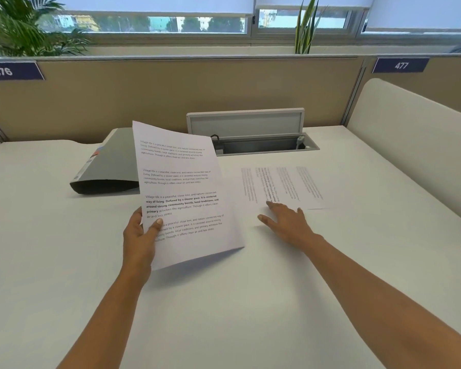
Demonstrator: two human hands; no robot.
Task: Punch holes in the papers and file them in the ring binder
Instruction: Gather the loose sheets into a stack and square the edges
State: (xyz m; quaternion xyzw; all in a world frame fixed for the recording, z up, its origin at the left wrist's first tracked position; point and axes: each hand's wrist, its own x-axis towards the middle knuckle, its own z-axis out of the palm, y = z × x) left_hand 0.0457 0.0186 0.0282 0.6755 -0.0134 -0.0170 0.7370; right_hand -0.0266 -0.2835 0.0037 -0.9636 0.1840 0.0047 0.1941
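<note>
- Your left hand is pinching a printed sheet at its lower left edge: thumb on the front, the other fingers tucked behind it where you can't see them.
- That sheet is lifted off the desk and tilted, with the text side facing you. It's got four blocks of text, and the third one is partly bold.
- Your right hand isn't holding anything. The fingers are spread and pretty much straight, palm down, low over the desk.
- The fingertips reach onto the near edge of the flat papers. Can't tell if they're actually pressing down or just brushing them.
- Those flat papers lie on the white desk just right of the held sheet, with the text running sideways from where you sit.
- The grey ring binder lies flat and closed on the far left of the desk. Its right part is hidden behind the held sheet.
- Behind the papers, the cable hatch in the desk stands flipped open.
- A beige partition runs along the back, with tags reading 476 and 477.
- Past that there's a leafy plant on the left, a spiky plant further right, and windows behind them.
</note>
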